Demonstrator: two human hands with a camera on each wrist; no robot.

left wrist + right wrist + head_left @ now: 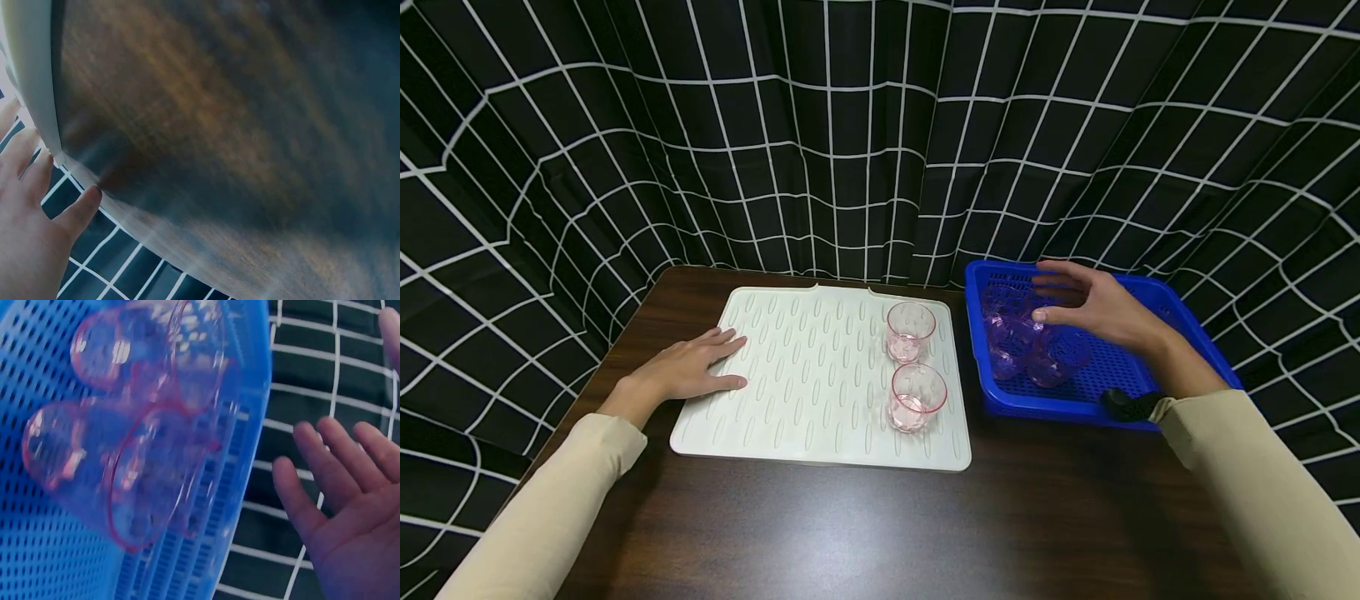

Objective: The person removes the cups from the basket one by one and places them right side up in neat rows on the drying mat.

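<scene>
Two clear pink-tinted cups stand upright on the right part of a white ridged drying mat [805,375]: a rear cup [911,332] and a front cup [917,397]. My left hand [688,367] rests on the mat's left edge with its fingers spread; in the left wrist view the same hand [37,206] shows at the left side. Over the blue basket [1120,375] my right hand [1093,304] hovers with parted fingers and holds nothing. Several pink cups [106,469] lie on their sides in the basket, below and beside the right hand [356,494].
A dark brown wooden table [850,533] carries the mat and, at its right, the basket. Black curtain with a white grid [775,167] surrounds the table at the back and sides. A small black object [1123,404] sits at the right wrist, by the basket's front rim.
</scene>
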